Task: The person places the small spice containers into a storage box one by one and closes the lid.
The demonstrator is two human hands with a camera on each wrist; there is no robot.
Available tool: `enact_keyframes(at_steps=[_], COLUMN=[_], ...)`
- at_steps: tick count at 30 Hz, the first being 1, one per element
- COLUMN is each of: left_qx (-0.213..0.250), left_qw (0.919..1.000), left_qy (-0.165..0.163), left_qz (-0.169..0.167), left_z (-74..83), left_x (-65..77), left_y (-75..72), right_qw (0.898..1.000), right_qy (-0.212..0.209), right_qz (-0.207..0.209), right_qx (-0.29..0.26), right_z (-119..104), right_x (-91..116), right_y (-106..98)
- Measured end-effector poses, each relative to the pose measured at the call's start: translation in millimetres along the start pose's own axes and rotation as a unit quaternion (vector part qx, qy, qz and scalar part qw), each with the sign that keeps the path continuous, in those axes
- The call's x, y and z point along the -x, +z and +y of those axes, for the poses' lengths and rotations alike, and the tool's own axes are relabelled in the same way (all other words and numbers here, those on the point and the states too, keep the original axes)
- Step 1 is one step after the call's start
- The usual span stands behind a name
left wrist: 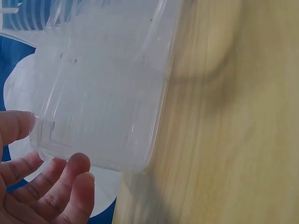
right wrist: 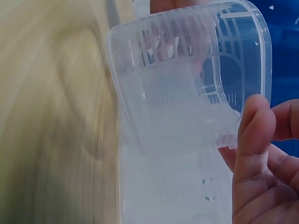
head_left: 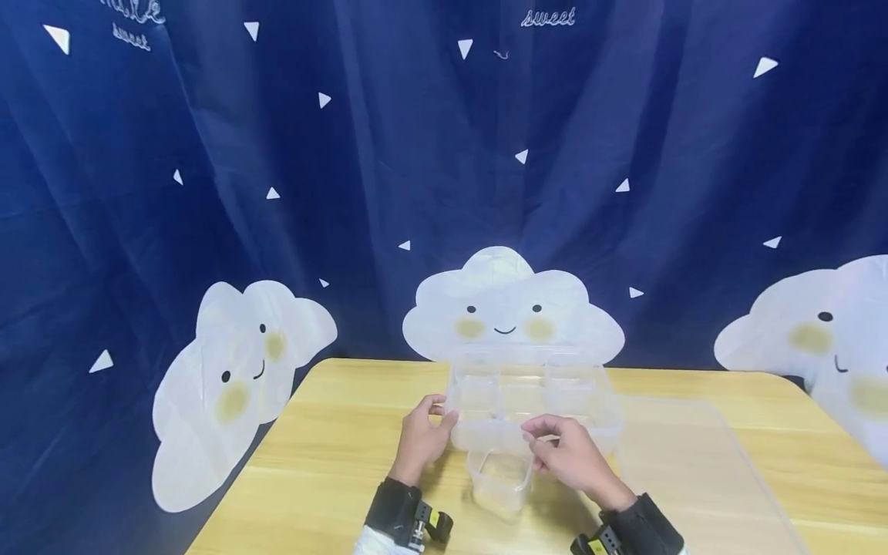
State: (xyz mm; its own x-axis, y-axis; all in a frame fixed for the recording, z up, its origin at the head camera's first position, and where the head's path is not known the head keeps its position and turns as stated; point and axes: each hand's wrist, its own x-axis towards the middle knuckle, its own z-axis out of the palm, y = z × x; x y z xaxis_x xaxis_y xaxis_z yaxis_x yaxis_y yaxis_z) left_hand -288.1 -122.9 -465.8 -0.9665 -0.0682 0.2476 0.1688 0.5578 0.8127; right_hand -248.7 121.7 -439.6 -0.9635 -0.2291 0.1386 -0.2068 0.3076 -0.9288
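A large clear plastic organizer box [head_left: 479, 435], divided into compartments, stands on the wooden table. At its near left corner is my left hand [head_left: 425, 435]. In the left wrist view, that thumb touches the edge of the box [left wrist: 103, 107] while the curled fingers lie along its end. My right hand [head_left: 565, 455] pinches the rim of a small clear plastic bin [head_left: 501, 489] between thumb and fingers. Slits line the walls of this bin [right wrist: 173, 93] in the right wrist view. It is just in front of the box's near wall, overlapping it in the head view.
On the right of the table [head_left: 333, 439] lies a flat translucent sheet [head_left: 694, 455], partly behind the right forearm. A dark blue curtain [head_left: 444, 154] with white clouds and triangles hangs along the table's far edge.
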Motion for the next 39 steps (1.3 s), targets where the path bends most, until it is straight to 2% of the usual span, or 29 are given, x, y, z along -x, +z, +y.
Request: enact_keyframes(at_steps=[8, 25, 32, 39], left_qx=[0.002, 0.008, 0.010, 0.007], left_qw=[1.0000, 0.9997, 0.9999, 0.9999], left_qy=[0.005, 0.001, -0.004, 0.004], left_qz=[0.006, 0.021, 0.007, 0.008], left_z=[-1.6, -2.4, -1.9, -1.9], left_x=[1.4, 0.5, 1.6, 0.9], left_y=[1.1, 3.9, 3.4, 2.6], right_qw=[1.000, 0.999, 1.000, 0.999], right_qy=[-0.009, -0.030, -0.026, -0.048], right_qz=[-0.016, -0.013, -0.011, -0.014], right_qx=[-0.008, -0.007, 0.009, -0.002], right_z=[3.6, 4.1, 2.3, 0.7], right_x=[2.3, 2.4, 1.4, -1.9], right_y=[-1.9, -6.3, -11.9, -16.9])
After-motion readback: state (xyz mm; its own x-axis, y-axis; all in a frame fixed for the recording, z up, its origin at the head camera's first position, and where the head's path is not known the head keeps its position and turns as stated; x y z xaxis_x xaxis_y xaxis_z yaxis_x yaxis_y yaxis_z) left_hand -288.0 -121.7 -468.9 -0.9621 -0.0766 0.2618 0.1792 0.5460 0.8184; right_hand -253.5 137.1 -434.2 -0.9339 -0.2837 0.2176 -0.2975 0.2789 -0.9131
